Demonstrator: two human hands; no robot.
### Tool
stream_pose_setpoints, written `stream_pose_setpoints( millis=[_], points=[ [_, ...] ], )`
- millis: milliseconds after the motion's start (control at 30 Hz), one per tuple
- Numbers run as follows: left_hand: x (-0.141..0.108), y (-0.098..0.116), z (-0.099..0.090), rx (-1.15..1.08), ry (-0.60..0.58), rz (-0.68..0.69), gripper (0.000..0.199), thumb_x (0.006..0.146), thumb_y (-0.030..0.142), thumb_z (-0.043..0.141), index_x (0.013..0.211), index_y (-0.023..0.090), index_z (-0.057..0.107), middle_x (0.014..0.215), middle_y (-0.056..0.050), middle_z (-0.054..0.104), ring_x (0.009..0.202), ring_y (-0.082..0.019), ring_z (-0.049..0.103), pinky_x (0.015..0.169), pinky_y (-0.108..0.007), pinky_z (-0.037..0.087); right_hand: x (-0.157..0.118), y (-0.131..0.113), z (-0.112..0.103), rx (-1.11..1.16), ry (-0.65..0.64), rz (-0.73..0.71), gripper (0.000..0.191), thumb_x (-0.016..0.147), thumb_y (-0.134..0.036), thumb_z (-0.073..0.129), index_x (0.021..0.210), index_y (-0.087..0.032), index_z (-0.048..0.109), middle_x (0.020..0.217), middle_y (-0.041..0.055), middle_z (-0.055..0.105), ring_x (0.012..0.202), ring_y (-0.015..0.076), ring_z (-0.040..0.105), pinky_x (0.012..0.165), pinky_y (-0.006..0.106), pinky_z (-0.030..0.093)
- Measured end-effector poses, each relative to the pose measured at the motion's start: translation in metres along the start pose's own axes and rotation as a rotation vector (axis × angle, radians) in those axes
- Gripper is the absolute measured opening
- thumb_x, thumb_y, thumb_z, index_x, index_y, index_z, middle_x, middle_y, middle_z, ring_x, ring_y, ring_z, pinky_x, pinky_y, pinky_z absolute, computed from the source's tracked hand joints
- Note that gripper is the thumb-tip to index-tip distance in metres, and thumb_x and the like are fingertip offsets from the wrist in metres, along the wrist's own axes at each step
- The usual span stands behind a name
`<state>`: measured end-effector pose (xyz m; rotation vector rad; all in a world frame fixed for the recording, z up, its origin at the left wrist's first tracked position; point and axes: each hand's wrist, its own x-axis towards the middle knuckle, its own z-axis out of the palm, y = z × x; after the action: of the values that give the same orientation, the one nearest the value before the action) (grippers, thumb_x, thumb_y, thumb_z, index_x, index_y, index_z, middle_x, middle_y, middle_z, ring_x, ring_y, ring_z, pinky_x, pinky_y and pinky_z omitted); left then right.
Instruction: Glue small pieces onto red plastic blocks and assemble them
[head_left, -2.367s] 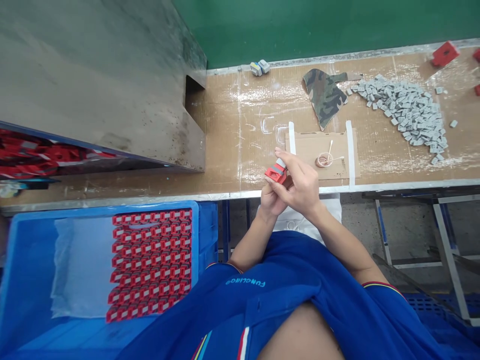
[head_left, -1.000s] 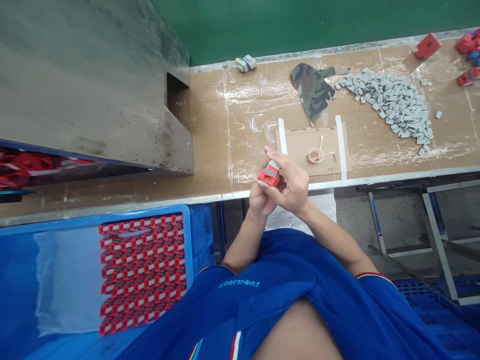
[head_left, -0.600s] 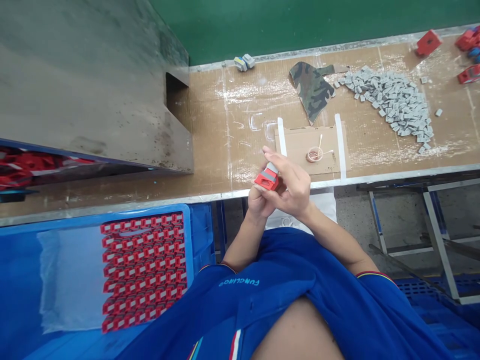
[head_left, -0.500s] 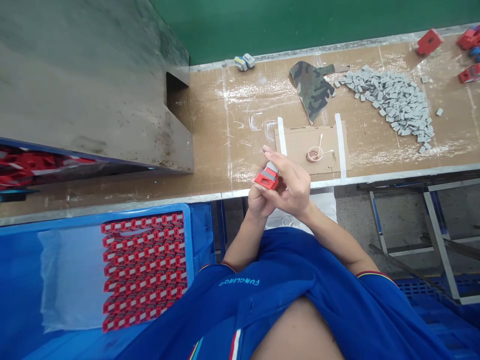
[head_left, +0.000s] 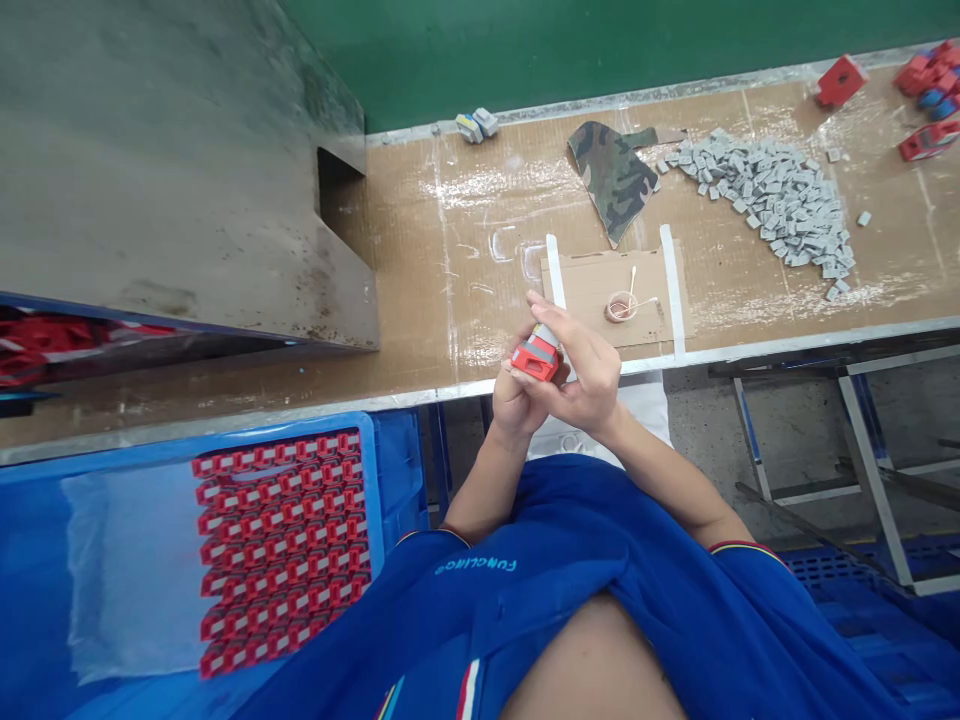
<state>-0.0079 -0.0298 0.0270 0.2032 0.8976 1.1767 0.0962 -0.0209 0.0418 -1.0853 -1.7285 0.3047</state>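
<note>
Both hands meet at the table's front edge around a small red and grey toy car part (head_left: 535, 357). My left hand (head_left: 513, 405) is closed beneath and behind it, its fingers partly hidden. My right hand (head_left: 583, 362) wraps it from the right, with the thumb below and the fingers over its grey upper end. Just beyond the hands, a small clear cup (head_left: 621, 307) with cotton swabs (head_left: 633, 281) rests on a cardboard piece (head_left: 581, 285) edged by white tape strips.
Many small grey parts (head_left: 787, 205) lie heaped at the right, near a camouflage cloth piece (head_left: 613, 180). Red toy parts (head_left: 841, 82) sit at the far right. A blue tray (head_left: 371, 470) with rows of red parts (head_left: 281, 550) stands lower left. A metal housing (head_left: 187, 180) rises at left.
The view has shifted slightly, so the table and tray appear a little further left. Both hands keep the red and grey toy car part in nearly the same grip.
</note>
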Motion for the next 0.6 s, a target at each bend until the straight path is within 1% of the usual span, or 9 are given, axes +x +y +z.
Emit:
stream_pose_setpoints(
  millis=[133, 267, 333, 467, 600],
  points=[
    [-0.0004, -0.0018, 0.0007, 0.0, 0.009, 0.019, 0.041, 0.098, 0.048, 0.066, 0.133, 0.028, 0.072, 0.12, -0.007, 0.078, 0.131, -0.024, 0.067, 0.111, -0.034, 0.053, 0.0002, -0.0014, -0.0007, 0.007, 0.01, 0.008, 0.056, 0.101, -0.054, 0.056, 0.145, -0.019, 0.055, 0.141, 0.0157, 0.07, 0.139, 0.0284, 0.063, 0.109, 0.047, 0.061],
    [-0.0002, -0.0016, 0.0013, 0.007, -0.003, 0.027, 0.034, 0.098, 0.045, 0.065, 0.125, 0.026, 0.076, 0.117, -0.008, 0.078, 0.133, -0.024, 0.065, 0.112, -0.034, 0.053, 0.0015, -0.0033, -0.0012, 0.009, 0.052, -0.025, 0.052, 0.103, -0.05, 0.053, 0.144, -0.017, 0.055, 0.138, 0.0155, 0.072, 0.137, 0.0264, 0.065, 0.107, 0.045, 0.063],
    [-0.0002, -0.0017, 0.0014, 0.012, -0.007, 0.04, 0.033, 0.097, 0.045, 0.067, 0.122, 0.025, 0.077, 0.115, -0.008, 0.079, 0.134, -0.024, 0.065, 0.112, -0.034, 0.053, 0.0018, -0.0034, -0.0016, 0.006, 0.048, -0.025, 0.052, 0.103, -0.051, 0.054, 0.144, -0.018, 0.055, 0.139, 0.0156, 0.071, 0.137, 0.0263, 0.065, 0.107, 0.045, 0.063],
    [-0.0002, -0.0031, 0.0005, 0.01, 0.013, 0.03, 0.036, 0.095, 0.046, 0.07, 0.124, 0.026, 0.076, 0.12, -0.008, 0.078, 0.137, -0.025, 0.063, 0.114, -0.035, 0.052, 0.0007, -0.0024, -0.0021, 0.004, 0.01, 0.002, 0.056, 0.101, -0.054, 0.056, 0.144, -0.018, 0.055, 0.14, 0.0159, 0.071, 0.137, 0.0278, 0.064, 0.108, 0.046, 0.062],
    [0.0004, -0.0052, -0.0016, 0.011, -0.002, 0.025, 0.038, 0.094, 0.045, 0.07, 0.128, 0.026, 0.074, 0.122, -0.008, 0.078, 0.138, -0.025, 0.062, 0.114, -0.035, 0.052, -0.0013, -0.0016, -0.0022, -0.048, 0.03, -0.013, 0.055, 0.103, -0.054, 0.051, 0.143, -0.017, 0.057, 0.139, 0.0156, 0.072, 0.133, 0.0268, 0.068, 0.105, 0.046, 0.064]
  ],
)
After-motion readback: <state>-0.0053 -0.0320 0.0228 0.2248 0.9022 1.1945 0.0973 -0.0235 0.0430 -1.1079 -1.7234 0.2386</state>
